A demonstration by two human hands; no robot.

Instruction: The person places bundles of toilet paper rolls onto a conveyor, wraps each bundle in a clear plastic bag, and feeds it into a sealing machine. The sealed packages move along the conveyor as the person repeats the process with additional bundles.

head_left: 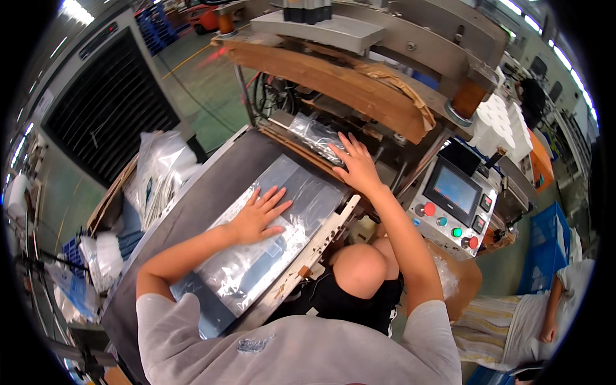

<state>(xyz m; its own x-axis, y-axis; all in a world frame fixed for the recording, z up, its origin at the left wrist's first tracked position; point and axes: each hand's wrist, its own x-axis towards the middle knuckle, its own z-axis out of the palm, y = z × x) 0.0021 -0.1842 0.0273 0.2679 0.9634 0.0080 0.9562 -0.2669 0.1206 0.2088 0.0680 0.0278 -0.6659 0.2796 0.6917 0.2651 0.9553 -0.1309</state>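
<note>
My left hand (258, 216) lies flat with fingers spread on a stack of clear plastic sheets or bags (240, 273); I cannot tell which. The shiny stack stretches across a dark work surface (186, 221). Further right, my right hand (357, 167) has its fingers spread at the near end of a crumpled piece of clear plastic (314, 133). That plastic rests along the machine's front bar, below a strip of brown cardboard. The right fingertips touch or hover just over it; which one is hard to tell. Neither hand grips anything.
A control box (452, 202) with a screen and coloured buttons stands to the right. The cardboard-covered machine beam (321, 74) spans above the bar. Plastic bags (160, 170) fill a carton at left. Another person's sleeve and hand (548, 330) show at lower right, near a blue crate (542, 247).
</note>
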